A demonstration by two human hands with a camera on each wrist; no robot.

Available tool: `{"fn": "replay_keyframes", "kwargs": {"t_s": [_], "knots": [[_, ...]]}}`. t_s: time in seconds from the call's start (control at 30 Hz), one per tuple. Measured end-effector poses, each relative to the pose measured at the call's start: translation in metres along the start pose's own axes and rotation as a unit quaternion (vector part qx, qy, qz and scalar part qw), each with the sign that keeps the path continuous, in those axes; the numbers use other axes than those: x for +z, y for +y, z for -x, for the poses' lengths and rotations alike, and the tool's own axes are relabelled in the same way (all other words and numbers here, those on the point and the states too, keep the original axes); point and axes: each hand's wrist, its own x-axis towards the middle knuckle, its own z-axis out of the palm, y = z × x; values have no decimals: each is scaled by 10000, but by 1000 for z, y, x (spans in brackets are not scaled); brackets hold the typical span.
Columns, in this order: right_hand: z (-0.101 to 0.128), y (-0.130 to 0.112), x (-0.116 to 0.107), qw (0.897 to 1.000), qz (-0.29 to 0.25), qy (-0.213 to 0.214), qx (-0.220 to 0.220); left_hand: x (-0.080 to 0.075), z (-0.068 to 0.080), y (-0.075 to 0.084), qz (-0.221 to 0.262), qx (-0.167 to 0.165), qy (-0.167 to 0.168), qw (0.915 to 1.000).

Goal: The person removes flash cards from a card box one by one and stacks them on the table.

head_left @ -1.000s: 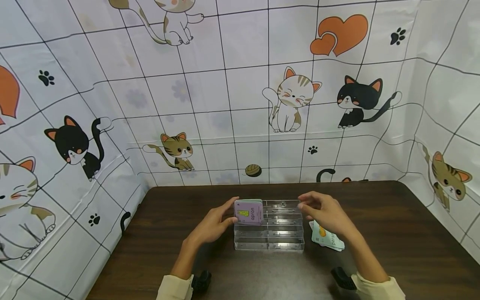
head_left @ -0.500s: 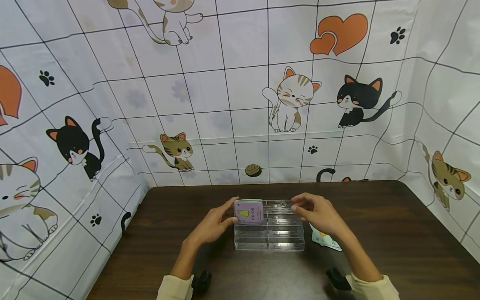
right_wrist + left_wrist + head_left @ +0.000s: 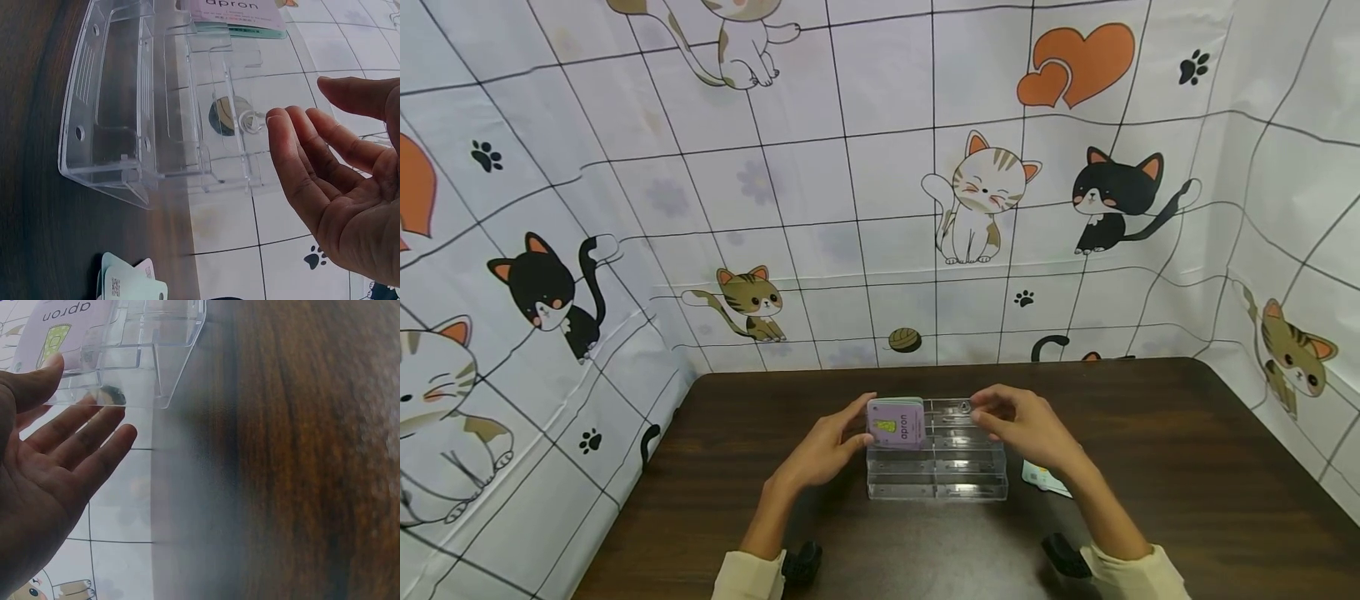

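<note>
A clear plastic tiered card rack [image 3: 970, 492] with two columns stands on the table. In its back left slot sits a stack of word cards, the front one a purple "apron" card [image 3: 895, 423]. My left hand [image 3: 822, 450] is at the rack's left side, thumb tip at the front card's edge and the straight, spread fingers behind the clear plastic, as the left wrist view shows. My right hand [image 3: 1026, 425] is at the rack's back right corner, fingers loosely bent and thumb apart, nothing between them; a round clear knob [image 3: 251, 121] of the rack is near its fingertips.
Several mint-green cards [image 3: 1043, 478] lie on the dark wooden table [image 3: 925, 550] to the right of the rack, partly hidden by my right forearm in the head view. A white sheet [image 3: 880, 183] with printed cats hangs behind and at both sides.
My right hand has moved left, from beside the rack's right edge to over its back right corner. The left hand, rack and cards have stayed in place.
</note>
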Motion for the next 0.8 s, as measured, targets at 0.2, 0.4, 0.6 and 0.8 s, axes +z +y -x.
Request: {"fn": "replay_keyframes", "kwargs": {"t_s": [0.2,0.4,0.6,0.8], "knots": [[-3,-1,4,10000,-7,-19,-57,-1,0,0,15,-32,27,10000],[-7,-1,6,9999,-10,-70,-124,-1,-1,1,36,-130,-10,9999],[-10,-2,10,9998,-77,-131,-123,-2,-3,1,68,-82,-18,9999],[-10,-3,13,9997,-135,-154,-92,0,-1,1,102,-133,-1,9999]]}}
